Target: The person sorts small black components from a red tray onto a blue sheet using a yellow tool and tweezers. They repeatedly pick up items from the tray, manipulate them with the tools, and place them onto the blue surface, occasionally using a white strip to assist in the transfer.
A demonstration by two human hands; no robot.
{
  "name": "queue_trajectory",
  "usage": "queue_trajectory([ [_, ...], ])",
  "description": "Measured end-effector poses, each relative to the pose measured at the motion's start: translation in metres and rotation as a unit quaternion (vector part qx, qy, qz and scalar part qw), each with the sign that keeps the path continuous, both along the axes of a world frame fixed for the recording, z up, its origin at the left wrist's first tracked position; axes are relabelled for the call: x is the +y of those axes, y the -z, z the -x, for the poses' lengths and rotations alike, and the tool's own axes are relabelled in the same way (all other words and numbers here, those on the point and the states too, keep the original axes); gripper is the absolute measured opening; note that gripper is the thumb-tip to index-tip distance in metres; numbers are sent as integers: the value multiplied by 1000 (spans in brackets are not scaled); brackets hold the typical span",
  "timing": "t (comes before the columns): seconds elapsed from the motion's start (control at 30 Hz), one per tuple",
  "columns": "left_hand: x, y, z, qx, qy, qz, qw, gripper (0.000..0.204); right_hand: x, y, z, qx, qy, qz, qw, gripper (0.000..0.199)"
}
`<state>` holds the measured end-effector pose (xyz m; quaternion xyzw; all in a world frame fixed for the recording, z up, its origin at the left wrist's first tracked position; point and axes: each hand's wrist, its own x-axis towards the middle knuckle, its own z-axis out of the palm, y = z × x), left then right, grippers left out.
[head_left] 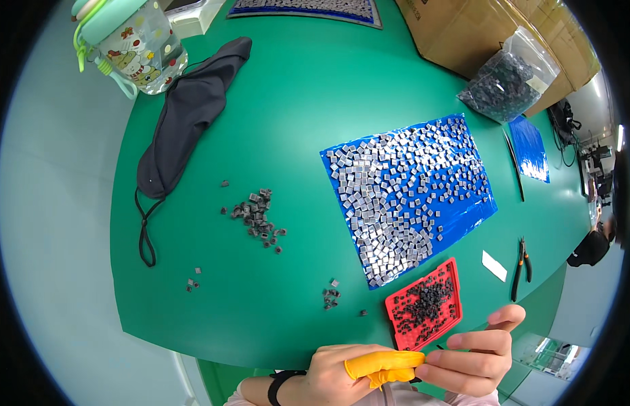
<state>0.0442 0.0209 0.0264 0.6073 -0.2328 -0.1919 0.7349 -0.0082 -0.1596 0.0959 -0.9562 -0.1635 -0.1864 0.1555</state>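
Observation:
Both my hands meet at the near edge of the table. Yellow finger cots cover the thumb and a finger of my left hand, and these are pressed together. My right hand is bare, its curled fingertips touching the tips of the cots. Anything pinched between the hands is hidden or too small to name. Just beyond them lies a red tray scattered with small black parts. A blue sheet farther off carries many small square grey pieces.
Loose dark square pieces are heaped on the green table, with smaller groups nearer me. Pliers, a white strip and tweezers lie right. A black pouch, bottle, parts bag and carton stand farther back.

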Motion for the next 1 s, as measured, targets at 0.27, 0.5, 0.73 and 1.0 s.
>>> queue_trajectory([
  [0.27,14,-13,-9,-122,-82,-145,978,20,-8,-2,-16,-35,13,-32,999,16],
  [0.5,23,-16,-20,-145,-283,-302,899,25,-42,1,-76,38,28,76,996,20],
  [0.73,22,-8,-26,-212,-276,-325,879,22,-48,24,-103,45,-29,90,994,17],
  [1.0,21,-7,-25,-200,-266,-354,874,18,-50,29,-105,41,-35,100,993,16],
])
